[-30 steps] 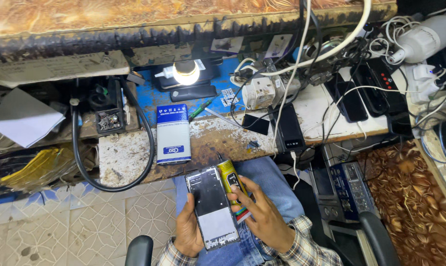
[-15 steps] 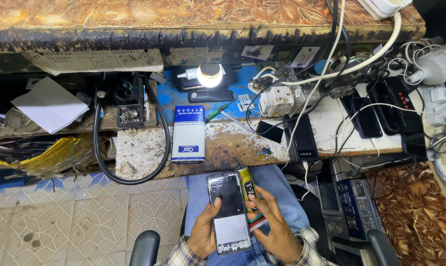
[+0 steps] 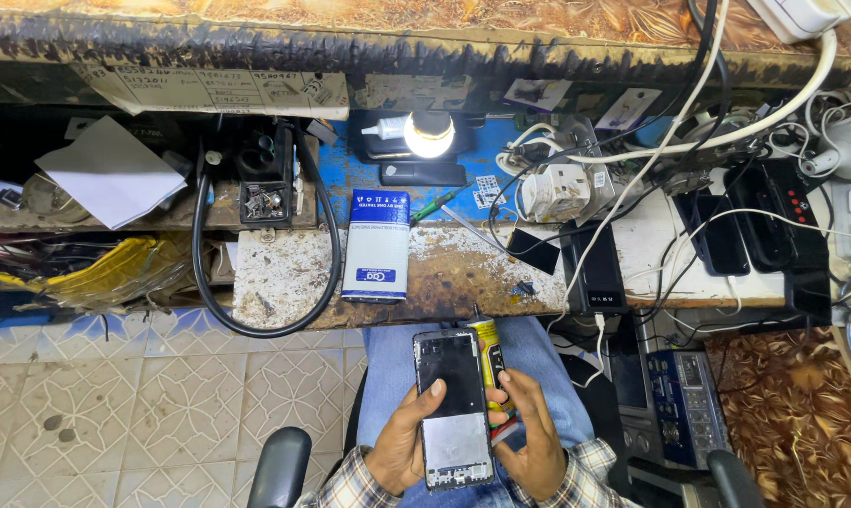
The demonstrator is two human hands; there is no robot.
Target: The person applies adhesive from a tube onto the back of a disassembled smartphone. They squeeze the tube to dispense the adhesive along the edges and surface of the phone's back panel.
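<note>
Fingers (image 3: 432,390) of both hands wrap phone (image 3: 454,409).

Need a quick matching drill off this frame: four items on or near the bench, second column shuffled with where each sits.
1 phone
2 blue and white box
3 lit lamp
4 yellow tube

a back of the bench, on the blue part
b held in the left hand
c flat on the rusty bench top
d by the right hand, beside the phone

Pairs: 1-b, 2-c, 3-a, 4-d
</note>
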